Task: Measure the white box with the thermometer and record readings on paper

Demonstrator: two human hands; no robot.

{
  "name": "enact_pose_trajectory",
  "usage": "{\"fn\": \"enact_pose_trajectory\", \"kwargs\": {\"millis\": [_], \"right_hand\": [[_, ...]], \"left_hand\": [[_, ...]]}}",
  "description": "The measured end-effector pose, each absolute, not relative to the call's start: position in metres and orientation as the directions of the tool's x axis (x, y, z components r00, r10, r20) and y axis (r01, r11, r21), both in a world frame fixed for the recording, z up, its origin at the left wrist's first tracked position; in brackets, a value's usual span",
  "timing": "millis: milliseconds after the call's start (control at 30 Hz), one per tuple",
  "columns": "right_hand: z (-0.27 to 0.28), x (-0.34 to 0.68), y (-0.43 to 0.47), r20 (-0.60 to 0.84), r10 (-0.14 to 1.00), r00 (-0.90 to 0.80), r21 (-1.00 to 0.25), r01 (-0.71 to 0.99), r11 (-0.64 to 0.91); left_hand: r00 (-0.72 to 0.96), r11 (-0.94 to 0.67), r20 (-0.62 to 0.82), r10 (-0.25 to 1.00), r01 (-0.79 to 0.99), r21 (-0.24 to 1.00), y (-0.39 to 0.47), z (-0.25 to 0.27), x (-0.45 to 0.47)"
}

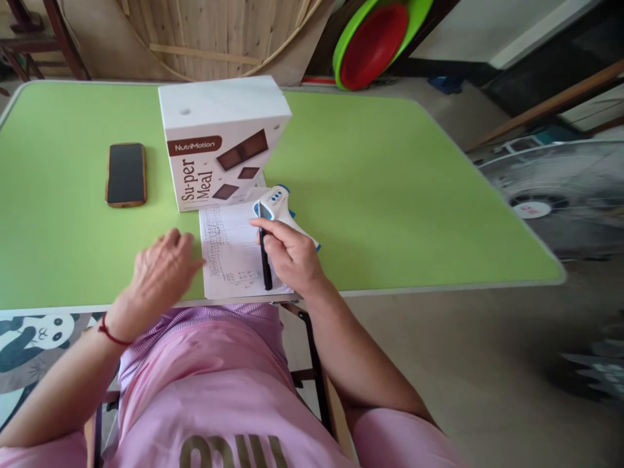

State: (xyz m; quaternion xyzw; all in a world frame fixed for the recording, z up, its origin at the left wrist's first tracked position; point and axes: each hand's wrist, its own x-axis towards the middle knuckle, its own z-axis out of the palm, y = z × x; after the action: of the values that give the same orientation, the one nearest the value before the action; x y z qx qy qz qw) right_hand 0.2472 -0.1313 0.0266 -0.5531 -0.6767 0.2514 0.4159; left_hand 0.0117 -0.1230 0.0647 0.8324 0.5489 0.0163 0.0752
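Observation:
My right hand (295, 257) grips a black pen (265, 263) that points down toward the front table edge, with its index finger stretched out along the pen's upper end. Beneath it lies a sheet of paper (229, 247) covered with handwritten notes on its left side. A white and blue infrared thermometer (279, 203) rests on the paper, partly hidden by my right hand. Beside the paper's left edge is my left hand (163, 266), back upward, fingers loosely bent and thumb apart, with nothing seen in it.
A white NutriMotion box (224, 110) stands upright behind the paper. To its left a phone (126, 174) in a brown case lies on the green table (380, 195). A fan (536, 201) stands beyond the right edge, and red and green basins (373, 49) lean behind.

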Motion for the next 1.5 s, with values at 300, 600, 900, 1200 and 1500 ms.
{"fn": "enact_pose_trajectory", "kwargs": {"millis": [300,600,900,1200,1500], "right_hand": [[0.03,0.23,-0.123,0.204,0.979,0.014,-0.979,0.016,0.204],[0.025,0.22,-0.119,0.223,0.975,-0.005,-0.957,0.19,0.219],[0.019,0.216,-0.119,0.402,0.916,-0.013,-0.838,0.398,0.373],[0.016,0.218,-0.122,0.468,0.881,-0.069,-0.753,0.491,0.438],[0.017,0.218,-0.124,0.445,0.891,-0.091,-0.733,0.534,0.421]], "left_hand": [[0.68,-0.726,0.262,0.684,0.671,0.154,-0.171,0.02,0.02],[0.697,-0.705,0.214,0.684,0.708,-0.053,-0.168,0.025,0.024],[0.678,-0.672,0.145,0.721,0.735,-0.092,-0.171,0.031,0.03],[0.684,-0.675,0.117,0.72,0.73,-0.112,-0.173,0.031,0.032],[0.68,-0.675,0.17,0.714,0.732,-0.093,-0.173,0.031,0.032]]}}
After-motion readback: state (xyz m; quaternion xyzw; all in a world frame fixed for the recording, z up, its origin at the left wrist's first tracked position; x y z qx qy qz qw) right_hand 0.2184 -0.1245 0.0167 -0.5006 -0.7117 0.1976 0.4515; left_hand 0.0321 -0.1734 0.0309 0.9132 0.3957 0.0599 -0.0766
